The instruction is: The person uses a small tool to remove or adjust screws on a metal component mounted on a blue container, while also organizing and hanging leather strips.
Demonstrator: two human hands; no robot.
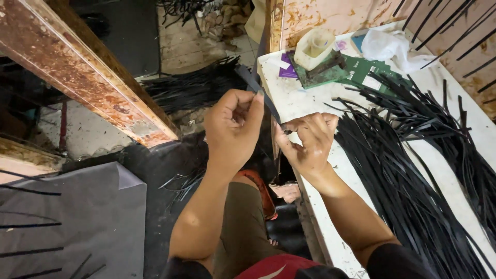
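My left hand (232, 126) and my right hand (307, 142) are raised together at the left edge of a white table (444, 191). Both pinch one thin black strip (261, 90), which runs up and left from my fingers toward the floor pile. My left fingers grip it higher up; my right fingertips hold its lower end. A big heap of the same black strips (408, 170) lies on the table just right of my right hand.
At the table's far end sit a roll of tape (314, 46), a green cutting mat (356, 70) and a crumpled white bag (392, 46). More black strips (194, 88) lie on the floor. A rusty beam (82, 67) slants at the left; grey sheet (72, 222) lies below.
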